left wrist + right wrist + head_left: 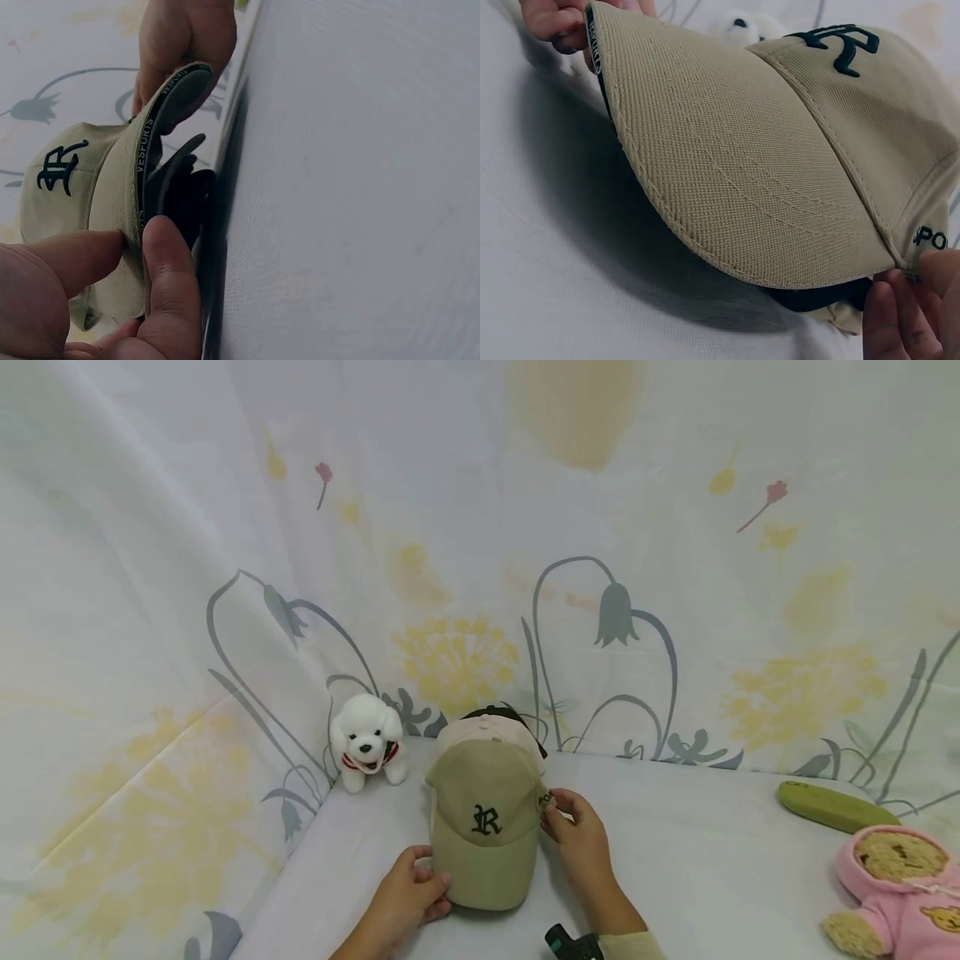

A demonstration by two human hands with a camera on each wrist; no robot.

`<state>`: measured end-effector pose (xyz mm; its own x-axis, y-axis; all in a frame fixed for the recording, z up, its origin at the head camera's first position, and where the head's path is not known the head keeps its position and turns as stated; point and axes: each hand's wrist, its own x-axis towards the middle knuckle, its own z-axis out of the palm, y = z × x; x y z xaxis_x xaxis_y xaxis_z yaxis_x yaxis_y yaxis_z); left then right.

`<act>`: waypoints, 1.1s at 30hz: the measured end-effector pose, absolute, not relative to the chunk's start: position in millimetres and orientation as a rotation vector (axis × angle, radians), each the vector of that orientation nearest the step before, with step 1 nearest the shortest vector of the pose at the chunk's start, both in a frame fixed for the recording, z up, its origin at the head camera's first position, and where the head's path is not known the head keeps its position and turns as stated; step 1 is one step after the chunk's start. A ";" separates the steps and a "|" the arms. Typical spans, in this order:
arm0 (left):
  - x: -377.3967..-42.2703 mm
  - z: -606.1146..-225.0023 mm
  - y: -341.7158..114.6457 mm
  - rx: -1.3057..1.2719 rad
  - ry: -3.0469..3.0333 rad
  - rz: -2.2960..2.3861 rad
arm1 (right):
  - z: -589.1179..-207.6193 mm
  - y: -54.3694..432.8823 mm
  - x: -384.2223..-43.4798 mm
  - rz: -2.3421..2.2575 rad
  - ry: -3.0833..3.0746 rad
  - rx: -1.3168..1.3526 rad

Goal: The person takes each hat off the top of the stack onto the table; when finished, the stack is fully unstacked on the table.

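A khaki baseball cap with a dark embroidered R faces me, its brim toward me. My left hand pinches the brim's left edge, thumb on top and fingers beneath, as the left wrist view shows. At the cap's right side, my right hand pinches the lower edge beside the small dark lettering. Behind the khaki cap shows a pale cap, and a black cap peeks out behind that; the khaki one hides most of both. Dark brims show under the khaki brim in the left wrist view.
A white plush dog with a red collar sits left of the caps. On the right lie a long green object and a teddy bear in a pink hoodie. A flower-printed curtain hangs behind the white table.
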<state>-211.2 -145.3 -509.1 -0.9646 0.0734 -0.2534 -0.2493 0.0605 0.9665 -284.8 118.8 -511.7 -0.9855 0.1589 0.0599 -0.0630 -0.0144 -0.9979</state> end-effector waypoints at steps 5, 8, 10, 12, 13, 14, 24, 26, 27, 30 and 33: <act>-205.9 -509.0 -141.5 -0.162 2.134 1.972 | -509.4 121.7 -280.2 2.126 -2.085 -0.118; -203.5 -509.8 -138.3 -0.162 2.132 1.971 | -506.7 124.0 -276.0 2.120 -2.080 -0.125; -201.6 -509.4 -135.7 -0.162 2.126 1.965 | -504.9 126.6 -271.8 2.125 -2.068 -0.137; -199.4 -508.7 -132.9 -0.161 2.123 1.948 | -503.4 129.8 -266.6 2.125 -2.057 -0.148; -198.1 -508.1 -131.6 -0.161 2.120 1.937 | -502.8 131.5 -263.9 2.129 -2.049 -0.155; -196.9 -507.5 -130.2 -0.159 2.122 1.920 | -502.3 133.3 -261.2 2.129 -2.044 -0.163; -188.3 -503.7 -113.6 -0.090 2.063 1.914 | -495.6 153.6 -241.7 2.081 -2.069 -0.202; -187.7 -503.2 -109.5 -0.068 2.068 1.901 | -494.2 158.0 -238.2 2.070 -2.059 -0.212; -187.1 -503.2 -107.7 -0.057 2.073 1.892 | -493.8 160.0 -236.8 2.066 -2.061 -0.219; -184.8 -503.9 -103.1 -0.043 2.086 1.861 | -493.2 165.8 -232.2 2.058 -2.070 -0.239; -182.0 -505.4 -96.7 -0.054 2.075 1.847 | -495.5 172.8 -228.3 2.048 -2.080 -0.265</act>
<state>-182.0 -96.7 -505.4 -0.9340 0.2080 -0.2904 -0.2644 0.1439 0.9536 -228.3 172.8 -495.5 -0.9616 0.2734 0.0234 -0.0192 0.0180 -0.9997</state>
